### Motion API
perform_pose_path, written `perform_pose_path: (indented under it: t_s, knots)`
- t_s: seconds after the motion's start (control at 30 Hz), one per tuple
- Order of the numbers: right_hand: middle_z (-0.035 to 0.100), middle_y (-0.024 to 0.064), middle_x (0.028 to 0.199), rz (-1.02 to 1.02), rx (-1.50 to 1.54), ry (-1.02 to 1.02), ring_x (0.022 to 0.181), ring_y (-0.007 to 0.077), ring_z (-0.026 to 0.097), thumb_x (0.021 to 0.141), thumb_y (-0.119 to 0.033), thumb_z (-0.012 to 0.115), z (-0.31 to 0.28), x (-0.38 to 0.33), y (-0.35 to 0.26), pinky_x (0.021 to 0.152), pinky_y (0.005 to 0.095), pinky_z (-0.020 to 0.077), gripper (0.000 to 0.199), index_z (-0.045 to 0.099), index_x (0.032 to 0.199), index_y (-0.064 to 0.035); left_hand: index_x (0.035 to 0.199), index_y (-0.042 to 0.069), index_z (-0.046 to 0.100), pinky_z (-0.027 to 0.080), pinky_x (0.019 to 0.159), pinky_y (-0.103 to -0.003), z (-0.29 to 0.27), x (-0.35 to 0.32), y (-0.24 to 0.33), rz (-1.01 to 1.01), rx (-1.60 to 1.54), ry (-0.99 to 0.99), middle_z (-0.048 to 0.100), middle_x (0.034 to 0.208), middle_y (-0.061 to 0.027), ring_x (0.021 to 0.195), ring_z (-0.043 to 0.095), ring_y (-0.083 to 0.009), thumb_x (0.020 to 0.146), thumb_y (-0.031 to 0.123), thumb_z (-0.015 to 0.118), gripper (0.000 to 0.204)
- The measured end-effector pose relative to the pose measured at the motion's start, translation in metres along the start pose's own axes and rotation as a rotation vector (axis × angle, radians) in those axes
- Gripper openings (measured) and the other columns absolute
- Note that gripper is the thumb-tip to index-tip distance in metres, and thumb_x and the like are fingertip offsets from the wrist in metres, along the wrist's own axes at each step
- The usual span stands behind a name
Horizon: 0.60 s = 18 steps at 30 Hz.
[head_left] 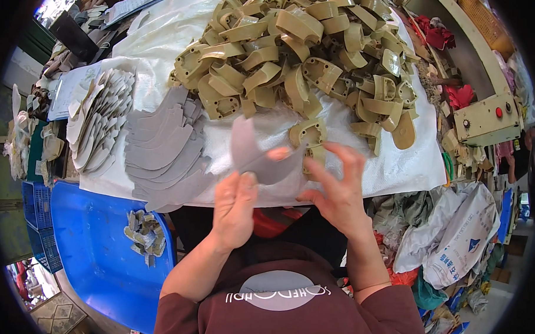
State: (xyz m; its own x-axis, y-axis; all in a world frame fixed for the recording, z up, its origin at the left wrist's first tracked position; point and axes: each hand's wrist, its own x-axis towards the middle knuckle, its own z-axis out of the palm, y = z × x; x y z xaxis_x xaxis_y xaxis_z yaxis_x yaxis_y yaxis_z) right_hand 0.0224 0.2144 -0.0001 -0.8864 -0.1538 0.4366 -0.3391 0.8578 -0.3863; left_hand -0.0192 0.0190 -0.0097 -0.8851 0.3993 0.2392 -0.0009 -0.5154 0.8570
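My left hand (235,204) is closed on a grey curved piece (266,165), thin like cut leather or cloth, holding it up over the front of the table. A fingertip shows behind its upper edge. My right hand (343,190) is beside the piece's right tip, with thumb and fingers apart; whether a finger touches the tip I cannot tell. Just behind that hand lies a tan shoe-heel-shaped plastic part (307,132). Left of my left hand, a fanned stack of similar grey pieces (162,145) reaches the table's front edge.
A large heap of glossy tan parts (283,50) covers the back of the white-sheeted table (391,168). Paler pieces (99,123) are stacked at left. Below them is a blue tub (94,249) with scraps (145,233). At right are a control box (488,120) and white sacks (453,238).
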Motion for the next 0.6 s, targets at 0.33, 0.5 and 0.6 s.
perform_pose_path:
  t_s: [0.33, 0.5, 0.6]
  knots:
    - [0.061, 0.0099, 0.097, 0.158, 0.326, 0.228, 0.089, 0.0279, 0.057, 0.069, 0.003, 0.068, 0.009, -0.011, 0.032, 0.072, 0.0355, 0.0477, 0.036, 0.061, 0.103, -0.0036, 0.128, -0.004, 0.049, 0.034, 0.104, -0.033, 0.022, 0.033, -0.03, -0.057, 0.142, -0.067, 0.054, 0.128, -0.0119, 0.12, 0.048, -0.0192, 0.102, 0.028, 0.036, 0.043]
    - [0.06, 0.0123, 0.087, 0.086, 0.16, 0.258, 0.074, 0.0287, 0.056, 0.071, 0.004, 0.068, 0.018, -0.013, 0.036, 0.065, 0.0365, 0.0468, 0.039, 0.058, 0.107, -0.0032, 0.126, -0.004, 0.049, 0.04, 0.096, -0.037, 0.016, 0.025, -0.028, -0.089, -0.039, 0.102, 0.055, 0.125, -0.0134, 0.112, 0.052, -0.0209, 0.101, 0.027, 0.037, 0.041]
    - [0.059, 0.0125, 0.092, 0.036, 0.102, 0.203, 0.075, 0.0291, 0.057, 0.07, 0.006, 0.068, 0.012, -0.009, 0.032, 0.065, 0.036, 0.0472, 0.04, 0.06, 0.108, -0.0049, 0.125, -0.002, 0.049, 0.041, 0.086, -0.033, 0.003, 0.015, -0.03, -0.073, -0.158, 0.158, 0.055, 0.121, -0.0112, 0.103, 0.052, -0.0174, 0.101, 0.025, 0.04, 0.038]
